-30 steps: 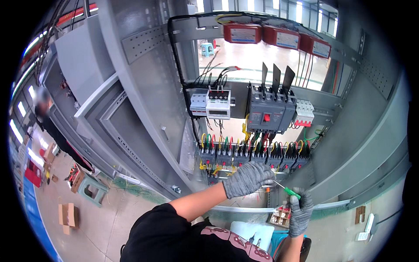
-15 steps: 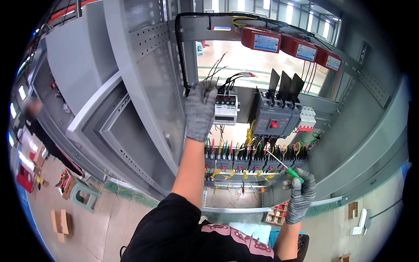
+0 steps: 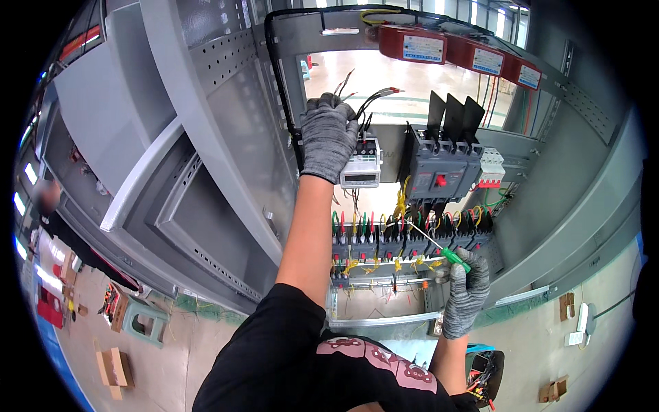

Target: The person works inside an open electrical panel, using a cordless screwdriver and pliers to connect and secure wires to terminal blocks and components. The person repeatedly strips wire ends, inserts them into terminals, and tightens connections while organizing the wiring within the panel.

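My left hand [image 3: 329,136], in a grey knit glove, reaches up inside a grey metal cabinet. Its fingers are curled round thin black wires [image 3: 344,82], whose ends stick out above them. Just right of that hand sits a small white meter [image 3: 361,177], with more black wires [image 3: 374,101] rising from its top terminals. My right hand [image 3: 466,296], gloved alike, is closed on a screwdriver [image 3: 454,258] with a green handle. The shaft slants up and left towards a row of small breakers [image 3: 384,248]; I cannot tell whether the tip touches anything.
Right of the meter stands a large dark breaker [image 3: 443,172] with upright black barriers. Red transformers [image 3: 415,47] hang along the top rail. An open cabinet door [image 3: 147,172] is at left. A stool [image 3: 145,321], boxes [image 3: 113,369] and a person [image 3: 75,230] are beyond it.
My left hand has shifted up and gathered the wires between its fingers. The right hand keeps the screwdriver, slightly higher in view. The whole view has shifted a little.
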Demonstrator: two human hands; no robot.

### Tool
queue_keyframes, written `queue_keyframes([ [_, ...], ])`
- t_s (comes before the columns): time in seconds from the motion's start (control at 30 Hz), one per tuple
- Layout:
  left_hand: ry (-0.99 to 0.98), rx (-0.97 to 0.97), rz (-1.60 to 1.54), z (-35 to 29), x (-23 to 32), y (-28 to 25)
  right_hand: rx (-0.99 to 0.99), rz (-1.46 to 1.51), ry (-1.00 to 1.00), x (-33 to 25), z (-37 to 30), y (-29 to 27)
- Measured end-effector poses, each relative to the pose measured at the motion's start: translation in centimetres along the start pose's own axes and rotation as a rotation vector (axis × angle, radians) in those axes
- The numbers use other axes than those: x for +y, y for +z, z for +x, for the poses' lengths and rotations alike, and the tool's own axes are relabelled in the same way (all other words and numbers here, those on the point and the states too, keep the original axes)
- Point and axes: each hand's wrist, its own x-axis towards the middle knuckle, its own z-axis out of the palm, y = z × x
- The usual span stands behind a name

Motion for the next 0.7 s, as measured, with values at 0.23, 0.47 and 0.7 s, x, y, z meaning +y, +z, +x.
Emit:
queue_keyframes([
  [0.23, 0.112, 0.18, -0.194, 0.8, -0.5, 1.0, -0.02, 0.174, 0.086, -0.5, 0.2, 1.8],
  [0.47, 0.176, 0.107, -0.25, -0.4, 1.9, -0.9, -0.108, 0.324, 0.027, 0.8, 2.4, 2.0],
  [0.7, 0.341, 0.072, -0.217, -2.6, 0.9, -1.7, -0.286, 0.18, 0.079, -2.9, 8.2, 8.4],
])
